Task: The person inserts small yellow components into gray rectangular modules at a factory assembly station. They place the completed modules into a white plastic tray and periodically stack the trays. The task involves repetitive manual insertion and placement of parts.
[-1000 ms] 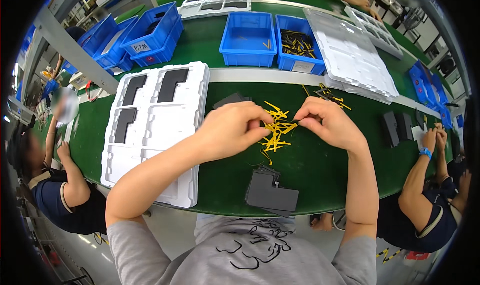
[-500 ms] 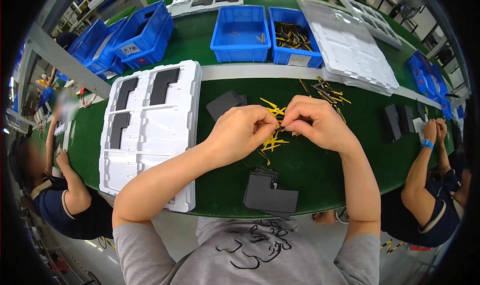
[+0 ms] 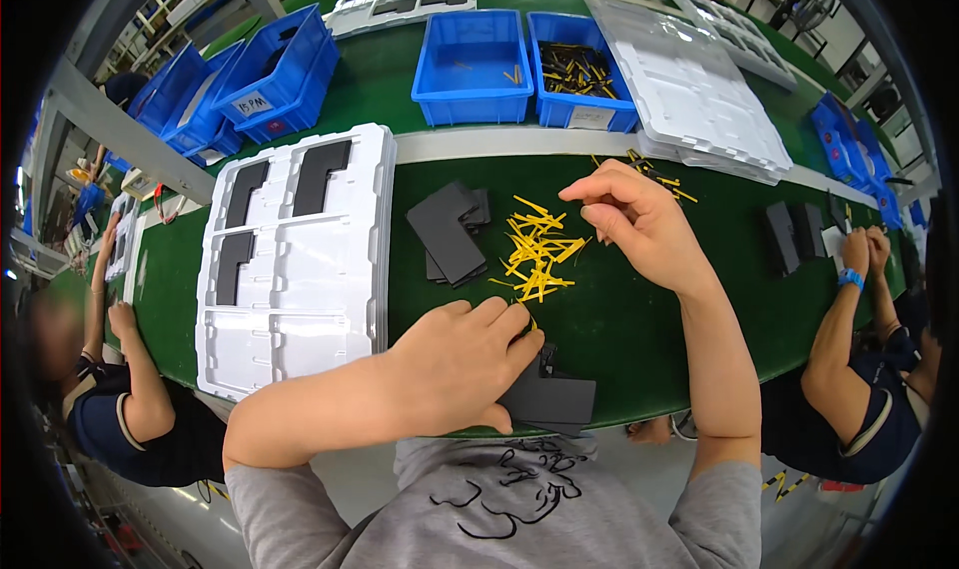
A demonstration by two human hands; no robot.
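Observation:
My left hand [image 3: 465, 354] reaches palm down over the left side of a stack of flat black L-shaped pieces [image 3: 557, 399] at the table's front edge. Its fingers are spread, thumb apart, and its fingertips lie at the stack; whether they touch it is hidden. In the air to the right, my right hand [image 3: 644, 224] has bent fingers, with a gap between thumb and forefinger and nothing visible there. A loose pile of thin yellow strips [image 3: 537, 254] lies between the hands. Left of it rests another stack of black pieces [image 3: 447, 234].
On the left stands a white moulded tray [image 3: 310, 314] holding several black pieces. Behind are an empty-looking blue bin [image 3: 470, 94] and a blue bin of black-and-yellow strips [image 3: 599, 114]. More strips [image 3: 659, 174] lie beyond my right hand. Clear trays [image 3: 709, 99] stand back right; co-workers sit either side.
My hands have parted from their pinch over the yellow strips. The left moved down and toward me to the front stack; the right drew up slightly and opened. A black piece now tops the left-hand stack.

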